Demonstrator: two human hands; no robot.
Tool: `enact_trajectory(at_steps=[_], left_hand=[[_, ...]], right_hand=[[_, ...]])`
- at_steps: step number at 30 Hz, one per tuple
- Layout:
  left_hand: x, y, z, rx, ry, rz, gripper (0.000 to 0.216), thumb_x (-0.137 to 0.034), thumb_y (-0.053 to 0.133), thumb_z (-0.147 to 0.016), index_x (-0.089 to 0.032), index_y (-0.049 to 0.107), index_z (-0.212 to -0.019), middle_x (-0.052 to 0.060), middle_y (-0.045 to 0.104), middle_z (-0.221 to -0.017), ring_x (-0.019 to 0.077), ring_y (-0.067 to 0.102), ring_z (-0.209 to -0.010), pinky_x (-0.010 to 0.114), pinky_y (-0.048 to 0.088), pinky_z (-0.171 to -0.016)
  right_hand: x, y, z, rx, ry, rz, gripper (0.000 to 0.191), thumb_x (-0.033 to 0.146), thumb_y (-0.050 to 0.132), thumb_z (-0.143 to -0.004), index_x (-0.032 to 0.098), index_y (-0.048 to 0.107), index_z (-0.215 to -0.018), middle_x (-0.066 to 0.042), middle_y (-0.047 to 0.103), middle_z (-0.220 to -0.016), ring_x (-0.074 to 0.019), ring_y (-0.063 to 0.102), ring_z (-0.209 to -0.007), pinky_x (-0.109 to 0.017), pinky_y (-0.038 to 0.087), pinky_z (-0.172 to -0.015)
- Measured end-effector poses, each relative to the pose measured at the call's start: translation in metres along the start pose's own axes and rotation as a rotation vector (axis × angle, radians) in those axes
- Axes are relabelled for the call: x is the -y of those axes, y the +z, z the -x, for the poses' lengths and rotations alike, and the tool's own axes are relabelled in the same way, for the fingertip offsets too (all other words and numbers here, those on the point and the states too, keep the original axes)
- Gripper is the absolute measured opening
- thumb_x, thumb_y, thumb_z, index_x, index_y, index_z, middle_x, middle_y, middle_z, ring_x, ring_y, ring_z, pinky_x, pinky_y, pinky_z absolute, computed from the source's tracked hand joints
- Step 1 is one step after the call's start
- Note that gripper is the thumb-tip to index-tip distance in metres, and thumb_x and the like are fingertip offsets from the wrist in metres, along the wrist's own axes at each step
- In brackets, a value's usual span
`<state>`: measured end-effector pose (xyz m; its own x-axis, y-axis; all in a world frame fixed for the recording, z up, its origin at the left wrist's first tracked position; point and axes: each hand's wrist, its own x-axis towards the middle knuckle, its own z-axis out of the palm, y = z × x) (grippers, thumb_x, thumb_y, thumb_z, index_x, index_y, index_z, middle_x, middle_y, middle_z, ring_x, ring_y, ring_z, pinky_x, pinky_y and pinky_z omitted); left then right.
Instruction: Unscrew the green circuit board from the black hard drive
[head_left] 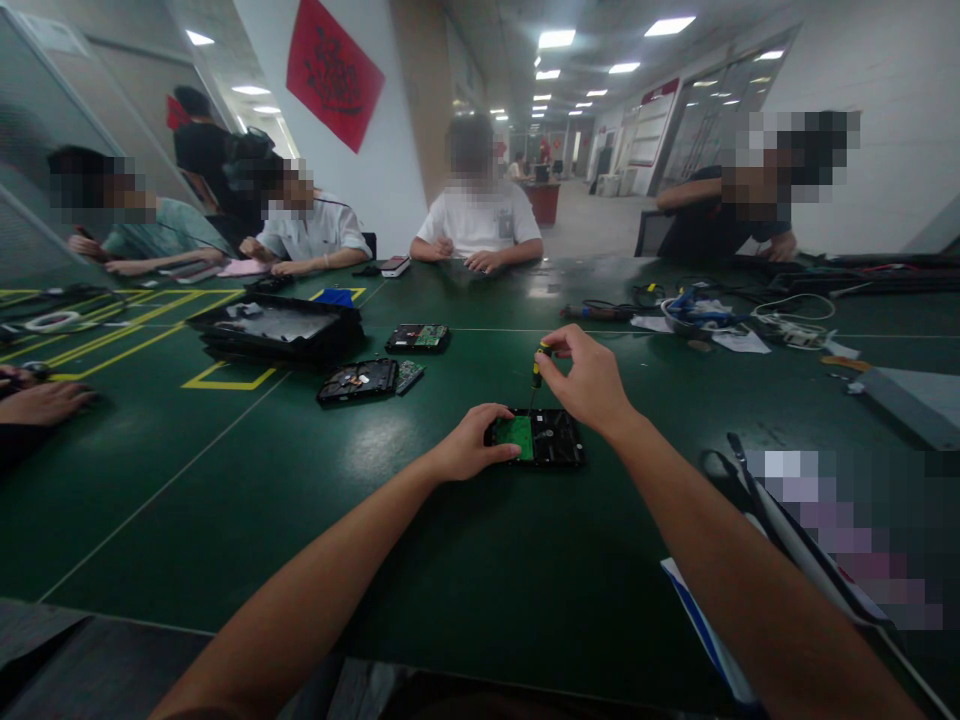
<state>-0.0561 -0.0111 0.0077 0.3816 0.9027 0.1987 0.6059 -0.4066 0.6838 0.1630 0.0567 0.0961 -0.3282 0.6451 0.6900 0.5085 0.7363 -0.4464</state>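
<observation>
"How far along?"
"Unfinished, I'd judge: the green board (pixel 517 434) is still on the hard drive (pixel 559 440), mid-frame. The left hand (pixel 472 443) clasps its left end, thumb and fingers parted; the right hand (pixel 589 380) pinches a screwdriver (pixel 537 373)."
"And the black tray (pixel 259 347), left of centre?"
"Something pale inside; can't tell what."
</observation>
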Motion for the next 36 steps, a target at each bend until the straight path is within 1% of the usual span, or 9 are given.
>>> enact_trajectory(at_steps=[6, 11, 15, 17, 22, 26, 29, 32, 36], left_hand=[[0.0007, -0.0002, -0.0004, -0.002, 0.007, -0.004, 0.06, -0.048, 0.072, -0.082, -0.024, 0.052, -0.133, 0.011, 0.052, -0.139, 0.0282, 0.046, -0.132, 0.048, 0.037, -0.115], [-0.0017, -0.0018, 0.0001, 0.004, 0.005, 0.003, 0.059, -0.048, 0.071, -0.082, -0.024, 0.052, -0.133, 0.011, 0.052, -0.139, 0.0279, 0.048, -0.13, 0.047, 0.039, -0.113], [-0.003, -0.0021, 0.0005, 0.006, -0.006, 0.007, 0.059, -0.047, 0.071, -0.082, -0.024, 0.052, -0.133, 0.011, 0.052, -0.14, 0.0289, 0.048, -0.131, 0.049, 0.039, -0.113], [-0.0029, -0.0021, 0.0006, 0.006, -0.009, 0.007, 0.06, -0.047, 0.071, -0.082, -0.025, 0.052, -0.133, 0.011, 0.052, -0.14, 0.0294, 0.048, -0.131, 0.05, 0.038, -0.113], [-0.0024, -0.0024, 0.0008, 0.011, -0.007, 0.008, 0.06, -0.047, 0.071, -0.082, -0.026, 0.051, -0.134, 0.01, 0.051, -0.141, 0.0293, 0.047, -0.132, 0.05, 0.038, -0.114], [-0.0017, -0.0022, 0.0005, 0.009, -0.004, 0.007, 0.059, -0.047, 0.071, -0.082, -0.026, 0.052, -0.133, 0.01, 0.052, -0.14, 0.0293, 0.047, -0.132, 0.051, 0.038, -0.114], [-0.0009, -0.0017, 0.0003, 0.002, 0.0, 0.005, 0.059, -0.048, 0.071, -0.081, -0.026, 0.052, -0.133, 0.01, 0.052, -0.14, 0.0291, 0.047, -0.132, 0.049, 0.038, -0.114], [-0.0004, -0.0014, 0.0003, 0.004, -0.006, 0.003, 0.06, -0.049, 0.071, -0.081, -0.025, 0.052, -0.133, 0.01, 0.052, -0.14, 0.0295, 0.048, -0.132, 0.05, 0.038, -0.114], [0.0001, -0.0012, 0.0001, 0.01, -0.011, 0.0, 0.06, -0.049, 0.071, -0.082, -0.025, 0.051, -0.134, 0.01, 0.051, -0.141, 0.0288, 0.047, -0.133, 0.049, 0.038, -0.114]], right_hand=[[0.0026, -0.0006, 0.0001, -0.004, -0.06, 0.036, 0.017, 0.026, 0.058, -0.09, 0.022, 0.061, -0.106, -0.009, 0.065, -0.103, -0.0237, 0.062, -0.093, -0.042, 0.05, -0.087], [0.001, 0.0004, 0.0004, -0.009, 0.005, 0.0, 0.015, 0.029, 0.061, -0.089, 0.021, 0.058, -0.101, -0.008, 0.066, -0.1, -0.023, 0.064, -0.089, -0.041, 0.052, -0.083], [0.002, -0.0001, 0.0005, 0.01, -0.028, -0.007, 0.014, 0.03, 0.056, -0.093, 0.022, 0.06, -0.104, -0.007, 0.066, -0.1, -0.0221, 0.064, -0.091, -0.04, 0.051, -0.086], [0.0024, -0.0007, 0.0003, 0.001, -0.041, 0.007, 0.014, 0.028, 0.057, -0.092, 0.022, 0.061, -0.104, -0.008, 0.065, -0.099, -0.0221, 0.063, -0.09, -0.04, 0.052, -0.086], [0.0026, -0.0011, -0.0001, -0.018, 0.021, -0.018, 0.011, 0.031, 0.06, -0.089, 0.022, 0.06, -0.097, -0.007, 0.067, -0.096, -0.023, 0.064, -0.087, -0.041, 0.053, -0.081], [0.0038, -0.0018, -0.0001, -0.003, -0.018, -0.021, 0.012, 0.031, 0.055, -0.094, 0.023, 0.063, -0.099, -0.006, 0.068, -0.097, -0.023, 0.065, -0.09, -0.042, 0.052, -0.085], [0.0028, -0.0013, -0.0004, -0.024, -0.033, 0.005, 0.012, 0.029, 0.058, -0.091, 0.022, 0.063, -0.1, -0.008, 0.068, -0.101, -0.0237, 0.064, -0.092, -0.042, 0.052, -0.086], [0.0005, -0.0003, -0.0004, -0.028, -0.002, 0.002, 0.012, 0.029, 0.061, -0.089, 0.022, 0.061, -0.098, -0.008, 0.068, -0.099, -0.0237, 0.064, -0.089, -0.042, 0.052, -0.084], [0.0006, -0.0005, 0.0002, -0.011, -0.019, -0.002, 0.013, 0.031, 0.059, -0.091, 0.022, 0.061, -0.1, -0.007, 0.067, -0.097, -0.0229, 0.064, -0.089, -0.042, 0.052, -0.084]])
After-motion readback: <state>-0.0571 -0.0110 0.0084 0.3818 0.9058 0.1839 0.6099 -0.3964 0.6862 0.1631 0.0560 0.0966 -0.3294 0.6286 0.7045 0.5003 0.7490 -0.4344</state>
